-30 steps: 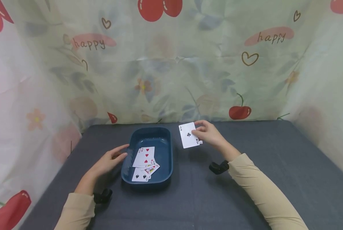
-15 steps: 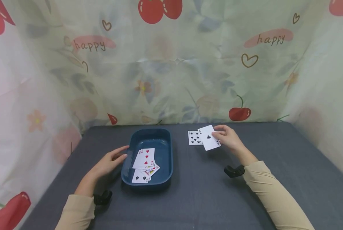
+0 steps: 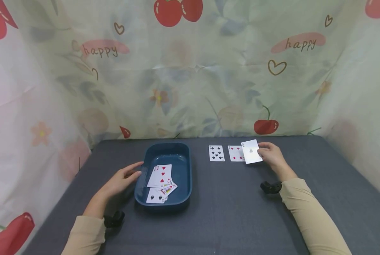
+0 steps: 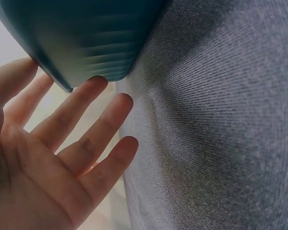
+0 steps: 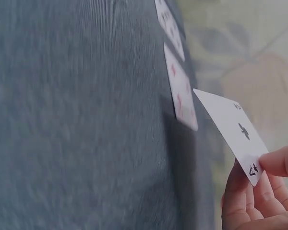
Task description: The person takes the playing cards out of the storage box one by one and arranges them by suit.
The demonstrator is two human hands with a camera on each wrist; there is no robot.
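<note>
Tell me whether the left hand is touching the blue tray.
Touching. In the left wrist view, the left hand's straight fingertips rest against the blue tray's outer wall.

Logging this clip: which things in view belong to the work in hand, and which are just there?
In use:
- ace of clubs, pinched by the right hand
- two cards laid on the table
- blue tray with cards, left hand resting against it

Just there:
- cherry-print curtain

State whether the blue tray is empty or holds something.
Not empty: the blue tray holds several face-up playing cards, overlapping at its near end.
</note>
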